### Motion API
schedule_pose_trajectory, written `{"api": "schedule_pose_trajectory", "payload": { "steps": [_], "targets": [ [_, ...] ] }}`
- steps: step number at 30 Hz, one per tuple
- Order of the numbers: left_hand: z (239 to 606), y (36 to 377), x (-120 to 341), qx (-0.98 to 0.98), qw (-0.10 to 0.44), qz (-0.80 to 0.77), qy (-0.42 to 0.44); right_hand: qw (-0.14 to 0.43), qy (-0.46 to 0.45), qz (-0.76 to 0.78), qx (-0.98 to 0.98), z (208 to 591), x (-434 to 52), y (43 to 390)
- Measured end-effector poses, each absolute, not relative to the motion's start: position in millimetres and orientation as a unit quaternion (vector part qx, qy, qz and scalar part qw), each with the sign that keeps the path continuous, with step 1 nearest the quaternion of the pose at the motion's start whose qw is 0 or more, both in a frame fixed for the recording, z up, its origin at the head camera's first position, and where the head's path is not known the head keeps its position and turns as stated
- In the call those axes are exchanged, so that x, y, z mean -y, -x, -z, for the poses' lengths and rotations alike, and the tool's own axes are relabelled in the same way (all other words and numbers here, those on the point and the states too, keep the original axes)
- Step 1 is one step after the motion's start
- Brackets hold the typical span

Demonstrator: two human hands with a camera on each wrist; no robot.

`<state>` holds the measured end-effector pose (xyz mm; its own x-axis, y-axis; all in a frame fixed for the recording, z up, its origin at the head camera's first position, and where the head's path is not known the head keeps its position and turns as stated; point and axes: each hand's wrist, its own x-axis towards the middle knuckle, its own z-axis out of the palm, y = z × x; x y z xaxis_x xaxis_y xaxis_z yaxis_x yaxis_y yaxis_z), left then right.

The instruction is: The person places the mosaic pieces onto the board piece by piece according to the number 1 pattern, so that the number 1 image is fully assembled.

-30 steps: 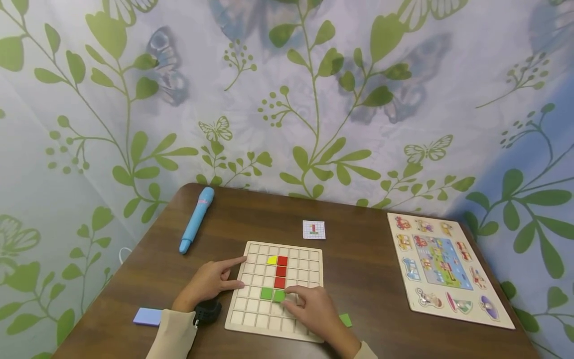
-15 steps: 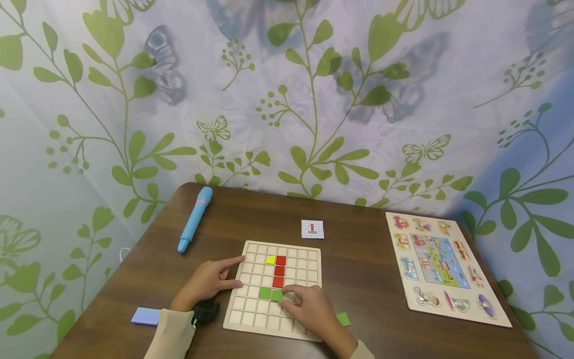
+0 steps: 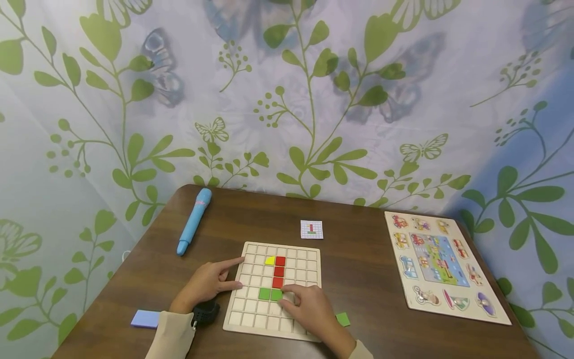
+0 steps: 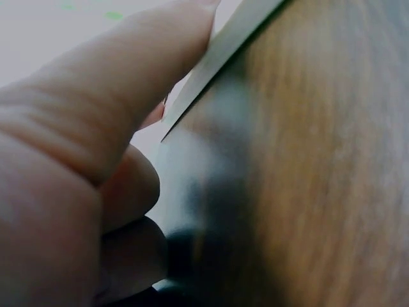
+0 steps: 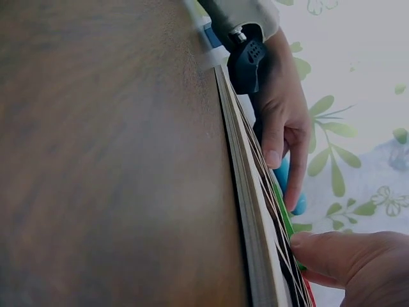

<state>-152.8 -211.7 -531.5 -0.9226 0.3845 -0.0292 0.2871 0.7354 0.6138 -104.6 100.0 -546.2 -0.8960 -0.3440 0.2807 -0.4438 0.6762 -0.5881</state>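
Observation:
A wooden grid board (image 3: 251, 319) lies between my hands. My left hand (image 3: 208, 279) touches its left edge with extended index finger and thumb; other fingers curl under in the left wrist view. With thumb and index finger, my right hand (image 3: 311, 308) pinches a green square tile (image 3: 275, 295), which lies in a grid cell right of another green tile (image 3: 264, 293). Above stand red square tiles (image 3: 278, 271) in a column, with a yellow tile (image 3: 269, 260) with one slanted side left of the top one. In the right wrist view, my thumb (image 5: 332, 252) is at the green tile's edge.
A loose green tile (image 3: 343, 319) lies beside my right wrist. Behind the board is a small pattern card (image 3: 311, 229). A blue toy microphone (image 3: 194, 222) and pale blue block (image 3: 145, 319) lie left, a picture puzzle (image 3: 441, 308) right, on the brown table (image 3: 376, 279).
The green tile under my right fingers has settled from slightly skewed to aligned beside its green neighbour. My left hand stays at the board's edge; the head view shifts slightly.

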Motion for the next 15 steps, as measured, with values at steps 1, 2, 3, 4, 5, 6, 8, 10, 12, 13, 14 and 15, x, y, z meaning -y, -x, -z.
{"api": "schedule_pose_trajectory", "payload": {
  "steps": [1, 2, 3, 4, 5, 6, 8, 10, 12, 13, 14, 15],
  "targets": [
    [531.9, 152.5, 211.8, -0.928, 0.078, -0.317, -0.180, 0.072, -0.215, -0.339, 0.913, 546.7, -100.0, 104.8],
    [532.3, 152.3, 211.9, -0.927, 0.079, -0.318, -0.180, 0.073, -0.215, -0.340, 0.913, 547.0, -99.9, 104.7],
    [532.6, 152.0, 212.1, -0.927, 0.080, -0.319, -0.180, 0.074, -0.216, -0.342, 0.912, 547.2, -100.0, 104.5],
    [532.8, 151.8, 212.2, -0.927, 0.080, -0.319, -0.180, 0.076, -0.217, -0.343, 0.911, 547.3, -100.0, 104.4],
    [532.8, 151.6, 212.4, -0.927, 0.081, -0.319, -0.181, 0.077, -0.218, -0.344, 0.910, 547.4, -100.1, 104.3],
    [532.9, 151.5, 212.5, -0.926, 0.081, -0.319, -0.182, 0.078, -0.219, -0.345, 0.909, 547.4, -100.2, 104.1],
    [532.7, 151.5, 212.8, -0.927, 0.078, -0.318, -0.186, 0.079, -0.221, -0.349, 0.907, 546.8, -100.4, 104.0],
    [532.2, 151.8, 212.8, -0.926, 0.072, -0.317, -0.189, 0.077, -0.221, -0.351, 0.907, 546.0, -100.5, 104.3],
    [531.8, 152.2, 212.9, -0.926, 0.069, -0.317, -0.192, 0.073, -0.218, -0.352, 0.907, 545.1, -100.5, 104.6],
    [531.5, 152.3, 212.9, -0.926, 0.067, -0.317, -0.193, 0.072, -0.218, -0.353, 0.907, 544.8, -100.5, 104.8],
    [531.2, 152.4, 212.9, -0.926, 0.067, -0.318, -0.193, 0.071, -0.217, -0.353, 0.908, 544.4, -100.4, 104.9],
    [531.1, 152.5, 212.9, -0.926, 0.067, -0.317, -0.193, 0.071, -0.217, -0.352, 0.908, 544.2, -100.4, 105.0]
  ]
}}
